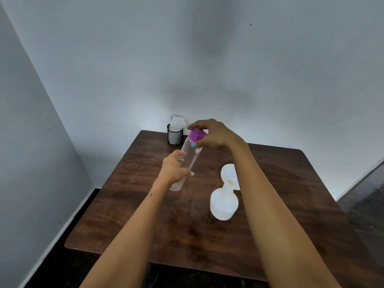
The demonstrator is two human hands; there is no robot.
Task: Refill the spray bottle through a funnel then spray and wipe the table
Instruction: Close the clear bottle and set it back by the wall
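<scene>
A tall clear water bottle (pixel 190 154) with a purple cap (pixel 197 134) stands on the brown wooden table (pixel 145 215), left of centre. My left hand (pixel 173 169) grips its lower body. My right hand (pixel 212 133) closes over the purple cap from above. To the right, a white translucent spray bottle (pixel 224 202) stands with a white funnel (pixel 228 174) in its neck, partly hidden behind my right forearm. No spray head is in view.
A black mesh cup (pixel 175 137) holding white tissue (pixel 177 121) stands at the table's far edge against the pale wall. A dark floor lies to the left of and in front of the table.
</scene>
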